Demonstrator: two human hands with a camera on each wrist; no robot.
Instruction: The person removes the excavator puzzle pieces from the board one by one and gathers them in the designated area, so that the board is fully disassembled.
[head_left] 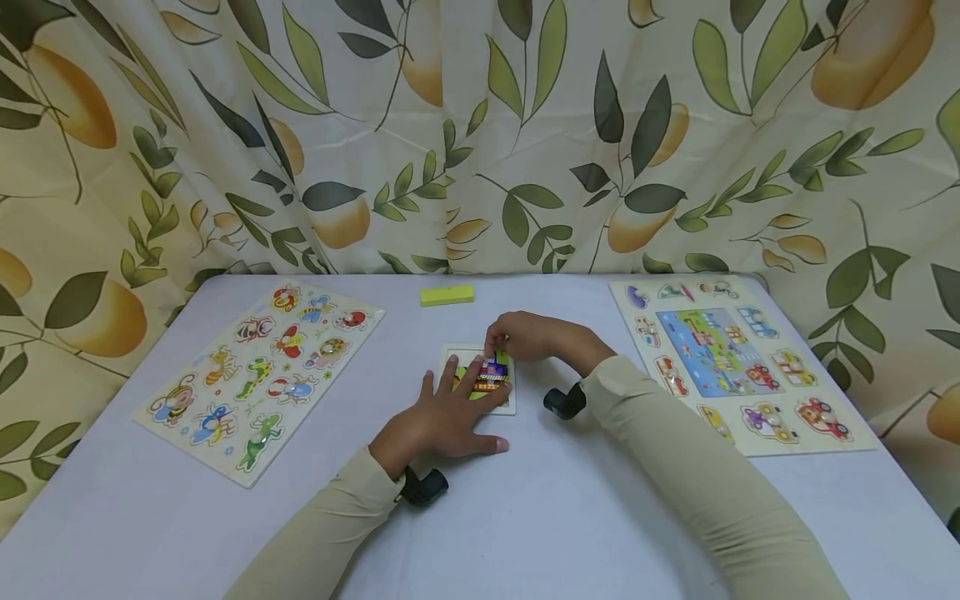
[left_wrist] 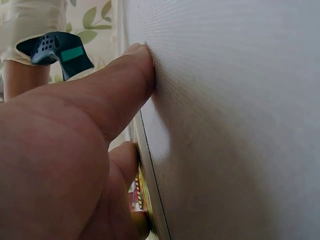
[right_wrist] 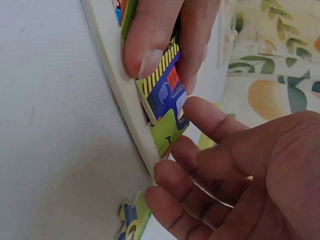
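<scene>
Puzzle tray (right_wrist: 116, 90): one, small, lying flat on the near side of the yellow block (head_left: 447, 296) and slightly right of it. Judged light and stiff; likely to slide on the cloth unless steadied, best held by its raised rim. Its pieces are judged thin and rigid, with narrow knobs that could be bent or chipped; they are best lifted by a cut edge.

Appearance: pale rim, brightly printed interior, partly covered by fingers. A purple piece (right_wrist: 162, 92) is marked with a yellow-and-black striped band and a red patch; a lime-green piece (right_wrist: 162, 135) is seen beside it. A further cut piece (right_wrist: 132, 217) is seen past the tray's corner, close to the right fingertips; whether it is held cannot be told.

Left hand (head_left: 448, 423): spread and laid across the tray, nothing grasped. Right hand (head_left: 525, 335): fingers bent at the tray's far right corner, the purple piece's edge apparently touched; whether anything is pinched cannot be told.

Also listed: insect board (head_left: 247, 477), left of the yellow block; vehicle board (head_left: 813, 447), right of it.
</scene>
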